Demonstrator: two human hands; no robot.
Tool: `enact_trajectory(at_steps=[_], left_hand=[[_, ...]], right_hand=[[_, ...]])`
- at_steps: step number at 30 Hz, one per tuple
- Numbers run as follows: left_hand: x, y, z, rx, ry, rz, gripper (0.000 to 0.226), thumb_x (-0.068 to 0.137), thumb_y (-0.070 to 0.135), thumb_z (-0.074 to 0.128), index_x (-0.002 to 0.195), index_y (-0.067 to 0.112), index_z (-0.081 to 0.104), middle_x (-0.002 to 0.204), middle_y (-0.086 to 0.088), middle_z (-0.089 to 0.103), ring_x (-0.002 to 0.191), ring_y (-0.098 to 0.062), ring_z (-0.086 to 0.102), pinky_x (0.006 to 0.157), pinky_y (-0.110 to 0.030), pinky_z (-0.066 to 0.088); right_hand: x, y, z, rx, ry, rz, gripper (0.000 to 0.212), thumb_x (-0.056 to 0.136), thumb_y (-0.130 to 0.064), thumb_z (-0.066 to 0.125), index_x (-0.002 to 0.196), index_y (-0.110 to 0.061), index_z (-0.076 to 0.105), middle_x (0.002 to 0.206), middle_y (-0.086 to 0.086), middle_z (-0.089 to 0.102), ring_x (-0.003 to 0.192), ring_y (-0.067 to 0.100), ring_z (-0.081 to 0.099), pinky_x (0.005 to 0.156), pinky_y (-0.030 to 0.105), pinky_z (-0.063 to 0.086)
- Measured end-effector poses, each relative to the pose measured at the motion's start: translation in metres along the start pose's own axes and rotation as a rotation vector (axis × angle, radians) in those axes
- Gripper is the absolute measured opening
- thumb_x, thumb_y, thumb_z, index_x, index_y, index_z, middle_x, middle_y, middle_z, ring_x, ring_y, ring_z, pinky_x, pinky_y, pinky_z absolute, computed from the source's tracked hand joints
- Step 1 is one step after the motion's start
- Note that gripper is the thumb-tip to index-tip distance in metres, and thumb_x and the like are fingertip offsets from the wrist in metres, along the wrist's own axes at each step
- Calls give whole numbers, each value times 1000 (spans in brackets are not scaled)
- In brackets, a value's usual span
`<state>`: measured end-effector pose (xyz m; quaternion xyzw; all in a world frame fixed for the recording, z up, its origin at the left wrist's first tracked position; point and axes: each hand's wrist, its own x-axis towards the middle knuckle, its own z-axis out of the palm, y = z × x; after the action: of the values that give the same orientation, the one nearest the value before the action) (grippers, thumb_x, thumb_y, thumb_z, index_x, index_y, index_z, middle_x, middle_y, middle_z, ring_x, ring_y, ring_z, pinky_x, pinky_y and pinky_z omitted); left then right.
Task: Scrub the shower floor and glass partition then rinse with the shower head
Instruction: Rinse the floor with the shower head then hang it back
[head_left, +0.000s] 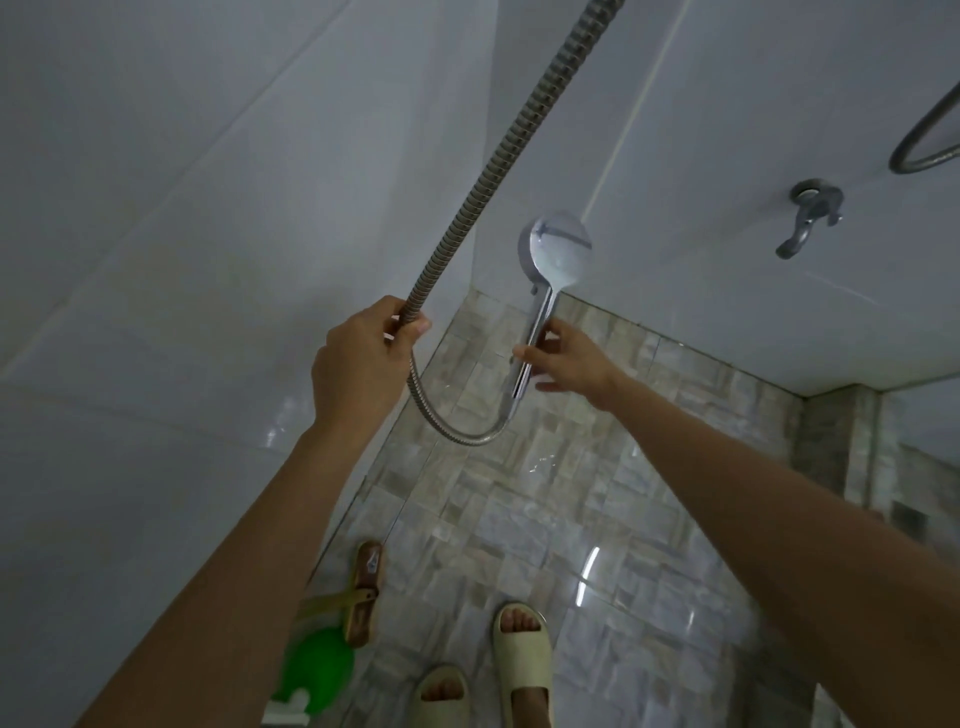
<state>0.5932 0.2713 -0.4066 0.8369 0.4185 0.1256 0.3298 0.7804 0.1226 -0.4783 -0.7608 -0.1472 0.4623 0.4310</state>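
- Two hands were up: left hand (363, 353) curled round the ribbed metal hose (498, 150), right hand (571, 364) pinching the shower head (555, 247) by its slim chrome handle, thumb in front, fingers behind; the grip looked loose, hard to tell.
- Shower head sat mid-air above the shower floor (519, 493), near the corner.
- Head probably light, rigid, slick when wet; handle was the place to hold. Hose bendy, springy, ridges help grip.
- Floor: glossy stone-look square tiles, wet sheen.

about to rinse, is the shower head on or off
Off: no spray shows from the shower head in the right hand.
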Motion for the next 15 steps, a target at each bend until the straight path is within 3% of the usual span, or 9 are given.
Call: enact_trajectory(at_steps=[3, 6, 11, 15], left_hand=[[-8, -3, -8, 0, -7, 2, 19, 98, 40, 59, 103, 25, 70, 97, 4, 72, 76, -14, 61, 65, -27, 42], [-19, -6, -13, -6, -11, 27, 20, 97, 41, 60, 103, 26, 71, 95, 5, 73, 78, -17, 66, 67, -32, 50], [-41, -10, -16, -52, -36, 38, 18, 96, 39, 61, 103, 26, 71, 92, 3, 73, 80, -17, 67, 74, -41, 58], [-57, -13, -18, -91, -66, 53, 17, 96, 37, 62, 104, 25, 72, 91, 1, 74, 81, -18, 70, 76, -44, 59]], right_hand=[[-23, 27, 25, 162, -7, 77, 34, 90, -23, 66, 117, -10, 50, 111, 11, 69, 87, 21, 66, 74, 36, 56], [-43, 55, 51, 333, -3, 149, 34, 90, -23, 66, 116, -9, 51, 107, 8, 71, 87, 21, 66, 85, 44, 54], [-81, 95, 88, 575, -35, 257, 15, 91, -22, 64, 102, -18, 55, 110, 6, 71, 89, 21, 68, 86, 41, 54], [-110, 130, 111, 766, -36, 367, 31, 92, -23, 63, 119, -11, 57, 118, 11, 68, 98, 25, 67, 78, 37, 58]])
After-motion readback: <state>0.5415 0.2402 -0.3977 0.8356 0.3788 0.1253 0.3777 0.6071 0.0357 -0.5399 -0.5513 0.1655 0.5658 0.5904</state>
